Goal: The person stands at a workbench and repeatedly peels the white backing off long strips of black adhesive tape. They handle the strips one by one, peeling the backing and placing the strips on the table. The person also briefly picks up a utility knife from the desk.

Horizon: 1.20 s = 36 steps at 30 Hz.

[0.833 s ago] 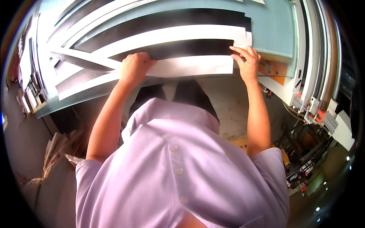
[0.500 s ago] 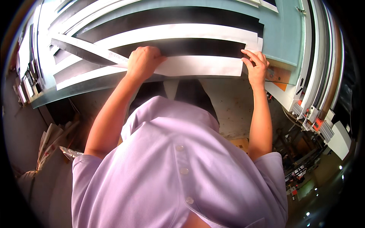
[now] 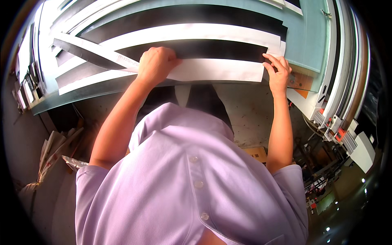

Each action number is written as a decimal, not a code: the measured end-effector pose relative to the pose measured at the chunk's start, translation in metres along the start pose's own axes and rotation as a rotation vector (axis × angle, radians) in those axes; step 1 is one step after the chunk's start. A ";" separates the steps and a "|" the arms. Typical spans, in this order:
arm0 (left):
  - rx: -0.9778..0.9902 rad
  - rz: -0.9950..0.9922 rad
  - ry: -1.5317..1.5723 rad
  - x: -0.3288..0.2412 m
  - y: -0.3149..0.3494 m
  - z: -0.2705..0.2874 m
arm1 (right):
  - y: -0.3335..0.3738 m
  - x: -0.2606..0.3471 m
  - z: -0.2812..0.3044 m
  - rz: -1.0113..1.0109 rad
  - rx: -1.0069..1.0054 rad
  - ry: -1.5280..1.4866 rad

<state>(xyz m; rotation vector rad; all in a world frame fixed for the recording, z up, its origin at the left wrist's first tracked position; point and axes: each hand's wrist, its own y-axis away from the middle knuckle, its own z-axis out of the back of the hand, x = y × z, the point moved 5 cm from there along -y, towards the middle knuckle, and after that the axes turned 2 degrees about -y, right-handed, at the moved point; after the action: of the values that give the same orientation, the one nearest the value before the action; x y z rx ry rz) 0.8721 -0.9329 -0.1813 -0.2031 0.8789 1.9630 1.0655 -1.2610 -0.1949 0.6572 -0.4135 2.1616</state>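
Note:
A long white strip point(image 3: 216, 70), paper-like, runs along the near edge of the glass-topped table, below a black band point(image 3: 220, 50). My left hand point(image 3: 157, 65) is closed at this strip, fingers curled under and thumb pointing right along its upper border. What lies inside the fist is hidden. At the strip's right end is my right hand point(image 3: 279, 74), with thumb and forefinger stretched toward the end edge and a gap between them. Whether its fingertips touch the strip is hard to tell. A narrow diagonal strip point(image 3: 96, 49), white and dark, crosses the others and reaches my left hand.
More black and white strips point(image 3: 196, 33) lie layered farther back on the pale green table point(image 3: 306, 45). Metal rails point(image 3: 347, 61) and a machine part with orange pieces point(image 3: 338, 132) stand at the right. Rolled material point(image 3: 51, 153) leans at the lower left.
The view has shifted slightly. Both hands keep nearly the same pose at the white strip, and the strips lie as before.

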 end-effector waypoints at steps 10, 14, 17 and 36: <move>0.008 0.016 -0.091 -0.003 -0.004 -0.001 | 0.001 0.001 0.001 -0.006 0.006 0.039; 0.023 0.043 -0.140 -0.008 -0.005 0.001 | -0.004 0.039 -0.006 -0.019 -0.090 0.270; 0.015 0.005 -0.171 -0.012 -0.010 0.000 | -0.016 0.129 -0.081 0.073 -0.260 0.133; -0.054 0.006 -0.185 -0.010 -0.013 -0.006 | -0.042 0.093 -0.055 -0.071 -0.438 0.257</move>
<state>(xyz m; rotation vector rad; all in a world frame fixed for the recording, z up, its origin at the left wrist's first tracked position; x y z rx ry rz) 0.8871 -0.9396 -0.1876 -0.0490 0.7078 1.9771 1.0321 -1.1509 -0.1820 0.1459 -0.6846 1.9636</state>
